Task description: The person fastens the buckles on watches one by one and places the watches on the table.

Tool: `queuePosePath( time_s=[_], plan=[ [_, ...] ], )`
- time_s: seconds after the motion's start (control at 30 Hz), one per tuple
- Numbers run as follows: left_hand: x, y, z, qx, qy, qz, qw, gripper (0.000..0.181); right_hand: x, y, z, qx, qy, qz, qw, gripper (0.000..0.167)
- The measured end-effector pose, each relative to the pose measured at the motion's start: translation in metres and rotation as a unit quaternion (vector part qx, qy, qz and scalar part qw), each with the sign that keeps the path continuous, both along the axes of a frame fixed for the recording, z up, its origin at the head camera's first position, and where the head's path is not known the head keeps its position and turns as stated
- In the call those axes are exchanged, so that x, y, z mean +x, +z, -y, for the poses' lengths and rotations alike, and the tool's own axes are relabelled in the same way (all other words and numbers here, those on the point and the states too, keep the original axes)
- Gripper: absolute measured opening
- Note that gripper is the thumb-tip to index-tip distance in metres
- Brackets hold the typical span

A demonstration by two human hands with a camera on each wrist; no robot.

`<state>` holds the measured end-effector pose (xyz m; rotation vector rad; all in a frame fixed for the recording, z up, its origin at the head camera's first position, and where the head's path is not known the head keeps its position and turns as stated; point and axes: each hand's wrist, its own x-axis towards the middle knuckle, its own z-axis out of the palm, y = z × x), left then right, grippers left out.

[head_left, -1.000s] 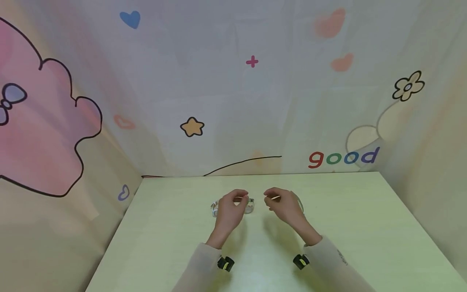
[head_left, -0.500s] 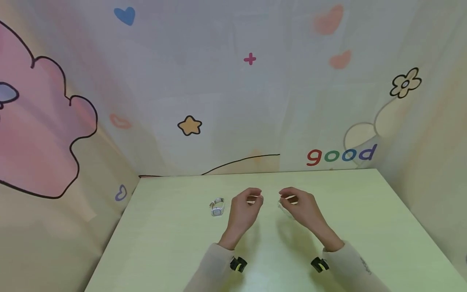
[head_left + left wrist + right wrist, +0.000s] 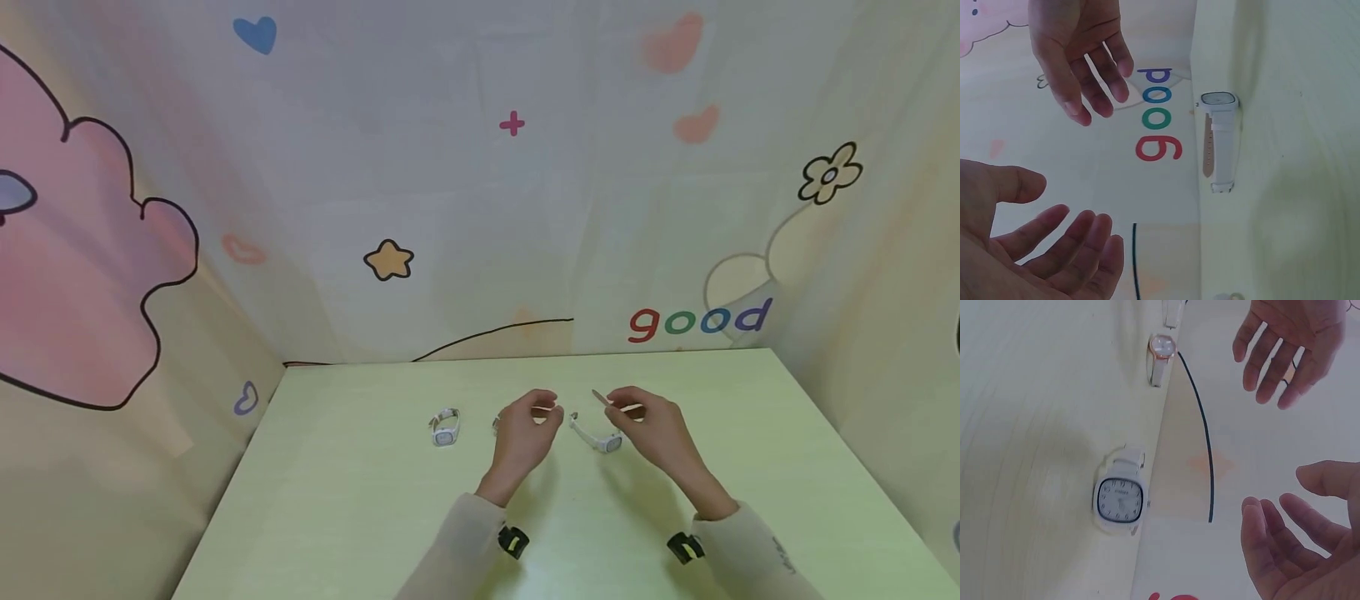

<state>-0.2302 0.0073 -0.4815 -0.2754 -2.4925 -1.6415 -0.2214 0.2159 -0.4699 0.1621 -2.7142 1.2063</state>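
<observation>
My left hand (image 3: 522, 435) hovers over the table, its fingers loosely curved and holding nothing. Behind it peeks the edge of a small watch (image 3: 496, 423); the right wrist view shows this one with a round, rose-gold-rimmed face (image 3: 1162, 347). My right hand (image 3: 651, 423) is likewise bent and bare, above and beside a white square-faced watch (image 3: 611, 442). That watch's strap arches up, and its brown lining (image 3: 1208, 147) shows in the left wrist view. Both palms (image 3: 1316, 547) face each other with a gap between. Farther left lies another white watch (image 3: 445, 428).
The pale table (image 3: 337, 500) ends at a printed curtain (image 3: 465, 208) behind it and at both sides. The watches stand in a rough row towards the table's back. A dark strapped device (image 3: 513, 542) sits at each wrist.
Both hands have shifted right. The left hand has uncovered the leftmost watch and now covers most of the middle one. The right hand has moved off the square-faced watch, which now shows.
</observation>
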Motion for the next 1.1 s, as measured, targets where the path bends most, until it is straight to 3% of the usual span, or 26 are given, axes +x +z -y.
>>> queuePosePath(
  time_s=[0.3, 0.67, 0.93, 1.1],
  plan=[
    [-0.010, -0.015, -0.019, 0.000, 0.005, 0.017, 0.9998, 0.020, -0.010, -0.008, -0.026, -0.020, -0.015, 0.035, 0.9991, 0.032],
    [-0.026, -0.038, -0.035, -0.028, 0.024, 0.068, 0.9970, 0.025, -0.035, -0.032, -0.044, -0.090, -0.019, 0.132, 0.9870, 0.043],
    [-0.039, -0.053, -0.046, -0.088, 0.070, 0.106, 0.9880, 0.027, -0.047, -0.043, -0.046, -0.096, -0.032, 0.166, 0.9811, 0.042],
    [-0.042, -0.059, -0.051, -0.130, 0.088, 0.115, 0.9809, 0.022, -0.053, -0.049, -0.044, -0.096, -0.039, 0.177, 0.9787, 0.039]
  ],
)
